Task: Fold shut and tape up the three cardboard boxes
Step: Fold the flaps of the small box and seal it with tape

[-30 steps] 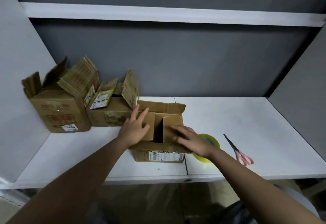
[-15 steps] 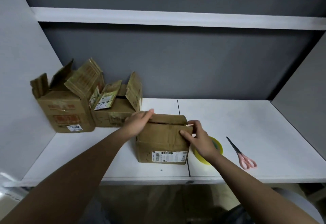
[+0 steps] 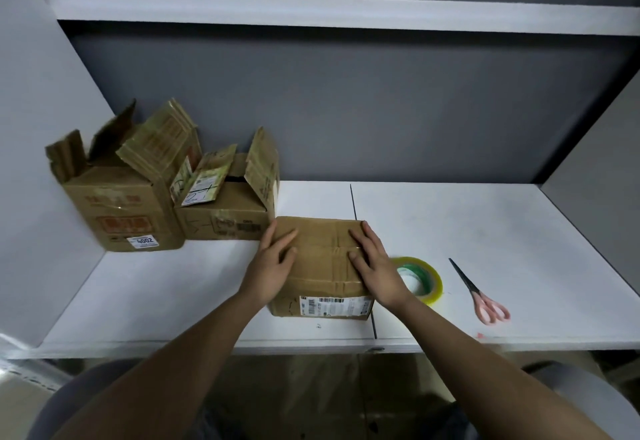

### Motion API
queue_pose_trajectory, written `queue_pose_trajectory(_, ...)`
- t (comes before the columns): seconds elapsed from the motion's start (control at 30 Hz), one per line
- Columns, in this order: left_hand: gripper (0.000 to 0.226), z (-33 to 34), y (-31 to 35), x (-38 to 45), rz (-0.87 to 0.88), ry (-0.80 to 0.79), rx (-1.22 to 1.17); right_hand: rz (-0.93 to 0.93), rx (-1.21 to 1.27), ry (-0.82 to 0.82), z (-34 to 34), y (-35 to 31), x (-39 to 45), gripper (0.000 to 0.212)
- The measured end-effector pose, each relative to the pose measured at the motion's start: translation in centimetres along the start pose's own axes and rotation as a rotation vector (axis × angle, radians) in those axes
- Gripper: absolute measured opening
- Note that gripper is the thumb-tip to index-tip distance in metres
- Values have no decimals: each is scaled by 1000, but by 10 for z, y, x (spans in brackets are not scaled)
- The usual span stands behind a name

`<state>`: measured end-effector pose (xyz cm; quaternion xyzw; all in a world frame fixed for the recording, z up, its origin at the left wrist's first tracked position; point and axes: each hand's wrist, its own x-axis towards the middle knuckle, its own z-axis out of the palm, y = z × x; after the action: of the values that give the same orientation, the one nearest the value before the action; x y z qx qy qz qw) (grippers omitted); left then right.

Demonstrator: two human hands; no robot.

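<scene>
Nearest to us, at the front edge of the white desk, we see the closed box, its flaps folded flat and a white barcode label on its front face; the label's print is too small for us to read. Both our hands lie flat on its top with fingers straight, pressing the flaps down rather than gripping: the left hand over the left edge, the right hand over the right edge. Just right of the box, partly behind our right wrist, lies the yellowish tape roll, and further right the pink-handled scissors, apart from it. Farther back on the left stand two open boxes, touching each other: the low box with raised flaps and a sticker whose writing we cannot make out, and the tall box, which bears a white label reading "4002" and blurred red print.
</scene>
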<state>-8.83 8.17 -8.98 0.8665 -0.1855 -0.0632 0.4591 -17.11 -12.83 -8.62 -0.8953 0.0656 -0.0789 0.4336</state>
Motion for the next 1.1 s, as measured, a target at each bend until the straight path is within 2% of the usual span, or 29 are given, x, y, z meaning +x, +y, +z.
queue_pose_trajectory(0.1, 32, 3, 0, -10, 13, 108, 9, 5, 178, 97, 4, -2, -12, 37)
queue_pose_trajectory(0.2, 27, 7, 7, -14, -31, 134, -76, 115, 394, 110, 8, -12, -14, 28)
queue_pose_trajectory(0.37, 29, 7, 6, -19, 25, 114, -33, 65, 246, 84, 10, -12, -18, 30)
queue_pose_trajectory(0.5, 36, 4, 1, -21, 37, 98, 38, 99, 380, 161, 13, -14, -20, 27)
queue_pose_trajectory(0.63, 30, -1, 5, -19, -79, 89, -170, 186, 500, 177, 14, -15, -22, 25)
queue_pose_trajectory(0.77, 28, -2, 9, -22, -180, 8, -390, 211, 762, 80, 9, -10, -25, 34)
queue_pose_trajectory(1.0, 22, 0, 12, -22, -245, 30, -478, 157, 527, 88, 6, -3, -25, 31)
queue_pose_trajectory(1.1, 20, 0, 13, -21, -244, 31, -481, 161, 590, 101, 10, -4, -27, 31)
